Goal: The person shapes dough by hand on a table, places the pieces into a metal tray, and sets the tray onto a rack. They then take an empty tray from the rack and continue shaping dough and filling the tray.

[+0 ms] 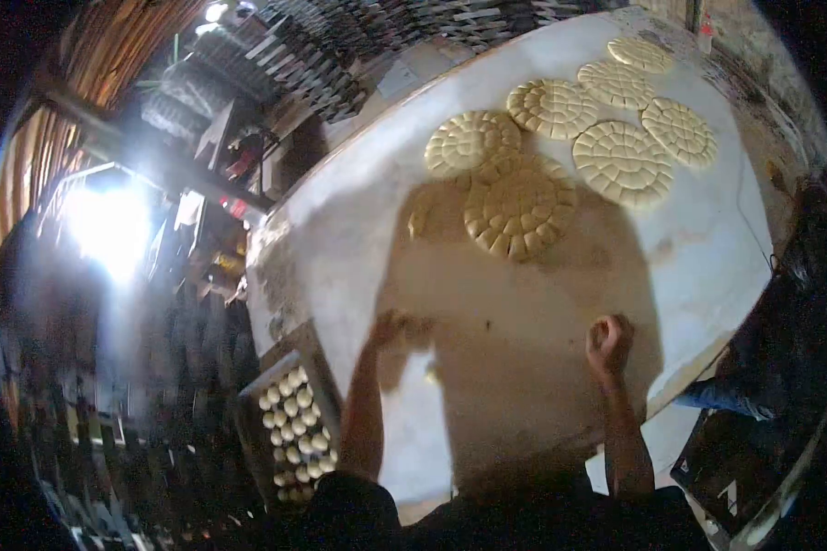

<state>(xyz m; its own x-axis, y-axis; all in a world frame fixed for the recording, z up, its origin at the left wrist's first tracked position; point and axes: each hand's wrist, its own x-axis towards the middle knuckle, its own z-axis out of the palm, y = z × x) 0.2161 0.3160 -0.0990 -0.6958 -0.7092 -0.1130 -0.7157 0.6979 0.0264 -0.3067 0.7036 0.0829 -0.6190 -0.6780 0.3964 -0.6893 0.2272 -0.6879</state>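
Note:
My left hand [397, 326] is over the left part of the pale table, dim in the shadow, its fingers seeming to stretch rightward with nothing visible in them. A small piece of dough [433, 373] lies below it. Toward the table's right side, my right hand [609, 340] is curled into a loose fist, and no object shows in it. Beyond both hands lies a flat dough round [520, 206] cut into many small pieces. A short dough strip [418, 220] rests to its left.
Several more cut dough rounds [622, 163] cover the far part of the table [698, 239]. A tray [317, 363] of dough balls [294, 404] stands at the lower left. A bottle [706, 35] is at the far right corner. A bright light [115, 225] shines at left.

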